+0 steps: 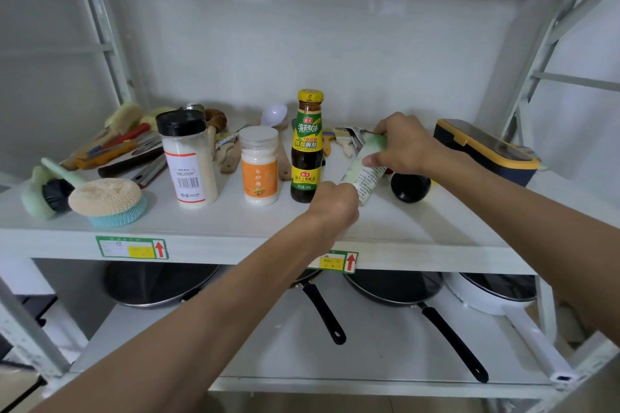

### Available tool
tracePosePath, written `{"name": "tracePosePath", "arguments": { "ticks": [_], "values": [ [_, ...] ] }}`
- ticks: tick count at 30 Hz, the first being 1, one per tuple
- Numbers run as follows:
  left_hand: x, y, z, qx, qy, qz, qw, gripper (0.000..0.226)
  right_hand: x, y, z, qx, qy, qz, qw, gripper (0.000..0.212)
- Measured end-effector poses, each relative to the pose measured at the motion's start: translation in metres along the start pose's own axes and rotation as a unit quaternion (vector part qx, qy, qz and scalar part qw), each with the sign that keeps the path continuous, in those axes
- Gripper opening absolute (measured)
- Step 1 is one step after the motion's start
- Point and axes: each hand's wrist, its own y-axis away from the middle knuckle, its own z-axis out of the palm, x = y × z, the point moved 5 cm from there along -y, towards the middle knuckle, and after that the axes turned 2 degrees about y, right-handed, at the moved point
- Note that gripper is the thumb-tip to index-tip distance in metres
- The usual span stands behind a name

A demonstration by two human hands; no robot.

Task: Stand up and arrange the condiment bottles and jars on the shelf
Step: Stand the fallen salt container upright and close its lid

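Observation:
On the white shelf (214,228) three containers stand upright in a row: a clear jar of white powder with a black cap (188,161), a short white sugar jar with an orange label (259,166), and a dark oyster sauce bottle with a yellow cap (307,147). Both hands hold a tilted pale green and white bottle (365,171) just right of the sauce bottle. My right hand (401,147) grips its upper end, my left hand (332,204) its lower end. A dark round bottle (410,187) lies on its side behind, partly hidden by my right wrist.
Brushes, a scrubber (107,201), knives and wooden utensils crowd the shelf's left and back. A navy and yellow box (486,149) sits at the right. Pans (396,288) lie on the lower shelf. Metal uprights frame both sides.

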Motion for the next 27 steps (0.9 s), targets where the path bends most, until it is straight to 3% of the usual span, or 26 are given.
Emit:
{"name": "tracePosePath", "arguments": {
  "ticks": [4, 9, 14, 21, 27],
  "values": [
    [-0.011, 0.001, -0.004, 0.043, -0.021, -0.008, 0.999, 0.033, 0.005, 0.005, 0.001, 0.016, -0.013, -0.002, 1.0, 0.059],
    [-0.002, 0.01, -0.006, 0.08, -0.091, 0.101, 0.988, 0.042, 0.0, 0.011, 0.001, 0.025, -0.023, -0.02, 0.999, 0.05],
    [0.007, 0.01, -0.003, 0.077, -0.125, 0.181, 0.972, 0.048, -0.006, 0.022, 0.002, 0.044, -0.036, -0.056, 0.997, 0.057],
    [0.003, -0.003, 0.004, 0.088, -0.099, 0.187, 0.973, 0.026, -0.008, 0.04, 0.0, 0.05, -0.06, -0.081, 0.994, 0.066],
    [-0.009, -0.006, 0.001, 0.108, -0.053, 0.156, 0.98, 0.036, -0.016, 0.054, 0.005, 0.053, -0.069, -0.132, 0.987, 0.063]
  ]
}}
